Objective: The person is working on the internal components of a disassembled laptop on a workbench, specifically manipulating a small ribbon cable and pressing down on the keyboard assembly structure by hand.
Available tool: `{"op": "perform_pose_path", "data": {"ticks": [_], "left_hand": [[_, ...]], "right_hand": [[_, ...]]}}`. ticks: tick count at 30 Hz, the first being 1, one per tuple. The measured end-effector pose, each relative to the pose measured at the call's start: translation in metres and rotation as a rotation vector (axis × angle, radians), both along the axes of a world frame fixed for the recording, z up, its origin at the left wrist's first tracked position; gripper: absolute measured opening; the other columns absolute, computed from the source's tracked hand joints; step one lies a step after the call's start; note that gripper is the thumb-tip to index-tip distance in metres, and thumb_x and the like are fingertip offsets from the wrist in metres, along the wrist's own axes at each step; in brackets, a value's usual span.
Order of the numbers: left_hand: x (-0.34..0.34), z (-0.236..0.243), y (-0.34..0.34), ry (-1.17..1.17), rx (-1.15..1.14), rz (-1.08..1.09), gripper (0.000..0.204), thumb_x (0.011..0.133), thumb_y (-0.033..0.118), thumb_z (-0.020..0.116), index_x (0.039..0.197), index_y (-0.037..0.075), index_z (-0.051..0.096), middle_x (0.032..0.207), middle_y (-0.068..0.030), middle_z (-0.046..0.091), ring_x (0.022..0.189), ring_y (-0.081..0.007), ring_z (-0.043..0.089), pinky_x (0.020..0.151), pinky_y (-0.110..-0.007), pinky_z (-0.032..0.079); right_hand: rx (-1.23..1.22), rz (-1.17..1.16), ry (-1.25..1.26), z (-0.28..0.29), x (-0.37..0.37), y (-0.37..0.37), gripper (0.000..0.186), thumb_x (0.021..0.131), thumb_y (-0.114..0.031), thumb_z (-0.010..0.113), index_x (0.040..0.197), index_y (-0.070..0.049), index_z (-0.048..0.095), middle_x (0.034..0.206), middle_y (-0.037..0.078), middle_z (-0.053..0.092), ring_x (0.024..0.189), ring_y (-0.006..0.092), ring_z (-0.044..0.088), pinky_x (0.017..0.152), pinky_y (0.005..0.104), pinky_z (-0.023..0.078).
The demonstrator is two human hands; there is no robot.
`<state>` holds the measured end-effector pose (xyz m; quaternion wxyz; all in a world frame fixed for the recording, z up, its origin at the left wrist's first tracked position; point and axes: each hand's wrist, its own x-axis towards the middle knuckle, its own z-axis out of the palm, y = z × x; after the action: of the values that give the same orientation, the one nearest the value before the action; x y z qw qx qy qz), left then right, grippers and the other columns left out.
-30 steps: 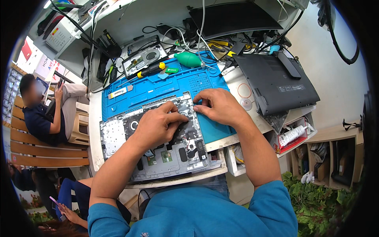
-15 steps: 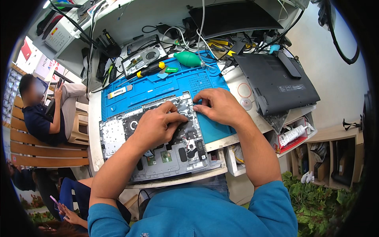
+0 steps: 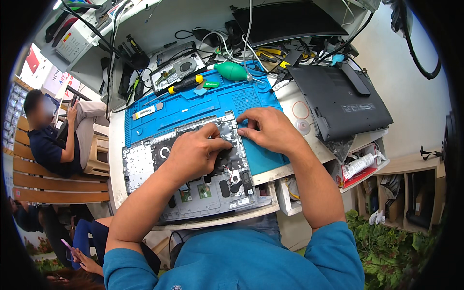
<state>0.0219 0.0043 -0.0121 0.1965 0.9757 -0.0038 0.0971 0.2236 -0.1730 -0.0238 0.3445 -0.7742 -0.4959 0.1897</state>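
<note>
An opened laptop chassis (image 3: 217, 209) lies tilted across the front of the bench, its inside facing up with black film, small green boards and a speaker showing. My left hand (image 3: 195, 151) is over its middle, thumb and fingers pinched together against the black film; whatever is between the tips is too small to make out. At the chassis's far right edge, my right hand (image 3: 267, 129) has its thumb and bent fingers closed on the rim. Underneath the chassis's upper part is a blue silicone repair mat (image 3: 212, 104).
On the mat lie a yellow-and-black screwdriver (image 3: 186, 84) and a green blower bulb (image 3: 230, 71). Behind is an open drive-like unit (image 3: 178, 68). A black laptop cover (image 3: 340, 99) rests at right, above an open drawer (image 3: 290, 203). People sit at left.
My left hand's fingers have shifted very slightly over the black film. The right hand stays at the chassis edge. The whole view has moved a touch.
</note>
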Motion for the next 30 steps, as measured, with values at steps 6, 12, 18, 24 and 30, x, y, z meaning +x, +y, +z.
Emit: {"op": "perform_pose_path", "data": {"ticks": [6, 12, 18, 24, 30], "left_hand": [[0.008, -0.006, 0.016, -0.036, 0.001, -0.119, 0.037, 0.082, 0.001, 0.083, 0.111, 0.023, 0.090, 0.111, -0.0053, 0.074, 0.093, -0.0302, 0.078, 0.076, -0.044, 0.063], [0.019, -0.001, 0.029, -0.017, -0.003, -0.218, 0.044, 0.077, -0.002, 0.082, 0.110, 0.025, 0.090, 0.110, -0.0037, 0.074, 0.096, -0.0293, 0.077, 0.077, -0.043, 0.062], [0.030, 0.003, 0.039, 0.020, 0.030, -0.310, 0.046, 0.076, -0.002, 0.082, 0.110, 0.027, 0.090, 0.109, -0.0029, 0.074, 0.095, -0.0294, 0.077, 0.075, -0.042, 0.062], [0.012, -0.003, 0.020, -0.009, -0.011, -0.146, 0.041, 0.082, 0.000, 0.082, 0.112, 0.025, 0.091, 0.108, -0.0053, 0.074, 0.090, -0.0313, 0.078, 0.075, -0.044, 0.063], [-0.003, -0.004, 0.004, 0.014, -0.123, 0.024, 0.031, 0.090, 0.003, 0.083, 0.114, 0.022, 0.091, 0.109, -0.0077, 0.076, 0.089, -0.0312, 0.078, 0.076, -0.041, 0.063]], "right_hand": [[0.016, 0.002, -0.004, 0.001, 0.000, -0.001, 0.034, 0.096, -0.027, 0.087, 0.124, -0.008, 0.085, 0.090, 0.013, 0.081, 0.086, 0.0342, 0.077, 0.081, 0.0464, 0.059], [0.017, 0.007, 0.005, -0.002, 0.000, 0.000, 0.034, 0.096, -0.026, 0.086, 0.125, -0.008, 0.085, 0.091, 0.013, 0.081, 0.087, 0.0341, 0.078, 0.082, 0.0464, 0.059], [0.019, 0.007, 0.007, -0.001, 0.000, 0.000, 0.034, 0.096, -0.025, 0.086, 0.125, -0.008, 0.085, 0.092, 0.013, 0.081, 0.088, 0.0343, 0.078, 0.083, 0.0464, 0.059], [0.021, 0.004, -0.010, -0.003, 0.001, 0.000, 0.035, 0.096, -0.026, 0.086, 0.125, -0.008, 0.085, 0.094, 0.014, 0.082, 0.089, 0.0345, 0.078, 0.084, 0.0462, 0.060], [0.011, 0.005, 0.001, -0.003, 0.001, 0.000, 0.035, 0.096, -0.027, 0.086, 0.125, -0.008, 0.085, 0.094, 0.014, 0.082, 0.090, 0.0341, 0.078, 0.084, 0.0460, 0.060]]}}
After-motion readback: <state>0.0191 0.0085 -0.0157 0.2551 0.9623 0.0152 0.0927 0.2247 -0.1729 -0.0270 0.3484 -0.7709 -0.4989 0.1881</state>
